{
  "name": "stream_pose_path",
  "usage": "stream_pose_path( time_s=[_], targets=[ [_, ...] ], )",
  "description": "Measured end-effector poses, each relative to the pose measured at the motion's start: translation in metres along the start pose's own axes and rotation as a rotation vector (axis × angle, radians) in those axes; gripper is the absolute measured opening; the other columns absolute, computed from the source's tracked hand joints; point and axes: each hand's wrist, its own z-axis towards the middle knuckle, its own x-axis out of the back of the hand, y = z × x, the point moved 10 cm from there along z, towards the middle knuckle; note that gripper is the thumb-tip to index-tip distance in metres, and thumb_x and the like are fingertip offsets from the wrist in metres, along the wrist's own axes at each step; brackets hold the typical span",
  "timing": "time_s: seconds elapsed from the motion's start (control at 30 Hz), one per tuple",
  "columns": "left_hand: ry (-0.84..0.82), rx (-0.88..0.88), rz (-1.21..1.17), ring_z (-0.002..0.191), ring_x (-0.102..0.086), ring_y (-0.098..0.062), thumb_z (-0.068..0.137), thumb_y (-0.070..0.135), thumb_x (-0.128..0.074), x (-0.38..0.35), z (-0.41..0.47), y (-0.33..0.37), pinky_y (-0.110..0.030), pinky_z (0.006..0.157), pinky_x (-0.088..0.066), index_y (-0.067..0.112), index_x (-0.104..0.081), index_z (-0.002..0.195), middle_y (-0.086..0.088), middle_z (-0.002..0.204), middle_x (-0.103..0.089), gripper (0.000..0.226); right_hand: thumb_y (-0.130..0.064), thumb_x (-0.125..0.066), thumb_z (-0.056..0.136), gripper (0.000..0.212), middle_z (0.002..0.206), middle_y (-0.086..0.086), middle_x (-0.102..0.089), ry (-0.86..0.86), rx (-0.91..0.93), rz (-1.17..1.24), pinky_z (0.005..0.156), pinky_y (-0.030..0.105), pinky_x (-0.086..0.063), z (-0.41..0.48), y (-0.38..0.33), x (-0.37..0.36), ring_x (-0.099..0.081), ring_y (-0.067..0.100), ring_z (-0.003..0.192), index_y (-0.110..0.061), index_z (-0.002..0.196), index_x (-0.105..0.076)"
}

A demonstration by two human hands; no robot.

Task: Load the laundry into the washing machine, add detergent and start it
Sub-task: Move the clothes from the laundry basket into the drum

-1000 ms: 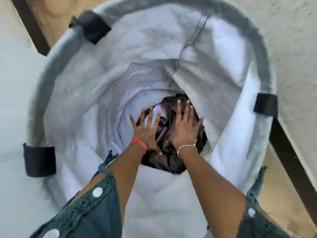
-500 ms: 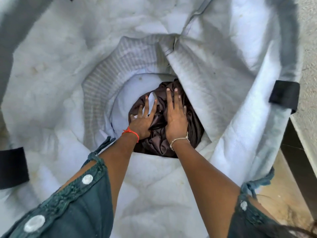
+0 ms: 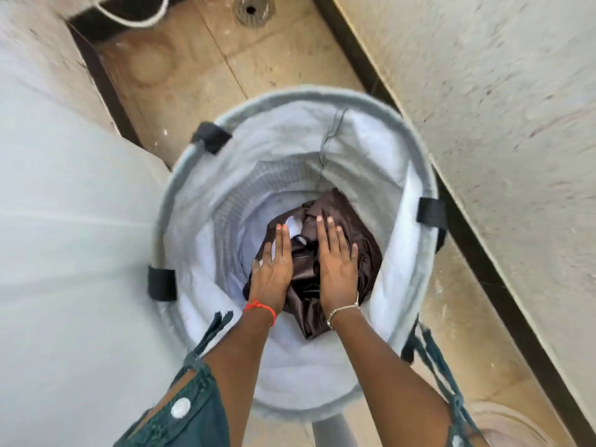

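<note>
A dark brown satin garment [image 3: 366, 250] lies bunched at the bottom of a round white fabric laundry basket [image 3: 290, 100] with a grey rim. Both my arms reach down into the basket. My left hand [image 3: 272, 269], with a red thread at the wrist, lies flat against the garment's left side. My right hand [image 3: 337, 262], wearing a thin bracelet, presses on its right side. The cloth is gathered between the two palms, fingers straight and together. A small white patch shows between my hands. No washing machine door or detergent is visible.
A large white surface [image 3: 64, 221] fills the left side, touching the basket. A rough pale wall [image 3: 500, 124] with a dark skirting runs along the right. Tan floor tiles with a round drain [image 3: 251, 9] lie beyond. Black straps [image 3: 430, 211] ring the basket rim.
The view has pulled back and up, so the whole basket rim and floor now show. My hands have closed in from spread fingers to flat palms bunching the brown garment between them.
</note>
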Motion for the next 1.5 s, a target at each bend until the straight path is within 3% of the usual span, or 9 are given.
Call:
stream_pose_path(
  time_s=[0.2, 0.33, 0.57, 0.67, 0.77, 1.0, 1.13, 1.33, 1.5],
  targets=[
    [0.028, 0.138, -0.083, 0.098, -0.066, -0.030, 0.052, -0.012, -0.077, 0.133, -0.042, -0.010, -0.040, 0.059, -0.058, -0.003, -0.026, 0.136, -0.014, 0.129, -0.058, 0.099, -0.006, -0.032, 0.075, 0.066, 0.140, 0.005, -0.048, 0.085, 0.041, 0.043, 0.095, 0.049, -0.045, -0.046, -0.064, 0.126, -0.051, 0.022, 0.124, -0.020, 0.139, -0.031],
    [0.025, 0.160, -0.012, 0.092, -0.069, -0.025, 0.048, -0.001, -0.083, 0.221, -0.078, -0.015, -0.037, 0.054, -0.056, 0.000, -0.046, 0.131, -0.011, 0.114, -0.067, 0.091, -0.004, -0.030, 0.073, 0.069, 0.141, 0.005, -0.047, 0.138, 0.072, 0.039, 0.096, 0.050, -0.042, -0.081, -0.103, 0.209, -0.049, 0.023, 0.126, -0.019, 0.140, -0.031],
    [0.196, 0.177, -0.015, 0.094, -0.067, -0.021, 0.076, -0.001, -0.046, 0.380, -0.136, -0.012, -0.031, 0.052, -0.056, 0.003, -0.027, 0.140, -0.012, 0.125, -0.061, 0.067, -0.011, -0.030, 0.076, 0.065, 0.143, 0.002, -0.045, 0.259, 0.154, 0.033, 0.098, 0.051, -0.041, -0.139, -0.172, 0.356, -0.046, 0.021, 0.129, -0.015, 0.142, -0.033],
    [0.287, 0.137, 0.017, 0.090, -0.068, -0.021, 0.071, 0.006, -0.063, 0.455, -0.154, -0.002, -0.036, 0.050, -0.054, 0.003, -0.048, 0.132, -0.009, 0.112, -0.068, 0.063, -0.013, -0.018, 0.077, 0.070, 0.151, 0.001, -0.031, 0.322, 0.167, 0.088, 0.106, 0.052, -0.030, -0.163, -0.189, 0.415, -0.032, 0.021, 0.138, -0.016, 0.146, -0.022],
    [0.351, 0.101, 0.002, 0.082, -0.070, -0.018, 0.071, 0.006, -0.038, 0.519, -0.176, -0.007, -0.033, 0.045, -0.051, 0.004, -0.067, 0.112, -0.006, 0.098, -0.073, 0.050, -0.016, -0.008, 0.071, 0.075, 0.153, -0.001, -0.023, 0.391, 0.201, 0.140, 0.112, 0.049, -0.024, -0.192, -0.210, 0.471, -0.021, 0.019, 0.142, -0.018, 0.145, -0.009],
    [0.832, -0.042, 0.092, 0.091, -0.070, -0.019, 0.068, -0.004, -0.027, 0.685, -0.287, -0.046, -0.025, 0.053, -0.056, -0.003, -0.065, 0.111, -0.015, 0.109, -0.069, 0.057, 0.022, -0.035, 0.057, 0.107, 0.153, -0.016, -0.009, 0.526, 0.365, 0.241, 0.117, 0.045, -0.017, -0.275, -0.307, 0.605, 0.003, 0.000, 0.139, -0.027, 0.148, -0.007],
    [0.991, -0.041, 0.167, 0.098, -0.068, -0.019, 0.069, -0.006, -0.025, 0.764, -0.354, -0.080, -0.026, 0.060, -0.055, -0.005, -0.061, 0.116, -0.017, 0.117, -0.065, 0.059, 0.025, -0.038, 0.050, 0.109, 0.141, -0.016, -0.015, 0.760, 0.530, 0.285, 0.103, 0.051, -0.040, -0.333, -0.375, 0.679, -0.011, 0.010, 0.138, -0.024, 0.146, -0.023],
    [1.185, 0.061, 0.314, 0.107, -0.064, -0.022, 0.071, -0.003, -0.030, 0.858, -0.474, -0.149, -0.030, 0.066, -0.056, -0.007, -0.056, 0.122, -0.018, 0.123, -0.062, 0.058, 0.023, -0.037, 0.048, 0.110, 0.140, -0.025, -0.021, 0.903, 0.784, 0.387, 0.101, 0.000, -0.015, -0.412, -0.467, 0.740, -0.019, 0.003, 0.136, -0.030, 0.144, -0.027],
    [1.167, 0.235, 0.376, 0.114, -0.060, -0.029, 0.077, -0.009, -0.026, 0.834, -0.518, -0.214, -0.038, 0.079, -0.055, -0.011, -0.049, 0.127, -0.024, 0.129, -0.055, 0.055, 0.021, -0.035, 0.048, 0.114, 0.135, -0.041, -0.010, 0.752, 0.946, 0.465, 0.094, -0.009, -0.010, -0.426, -0.538, 0.697, -0.007, -0.016, 0.132, -0.041, 0.143, -0.019]
  ],
)
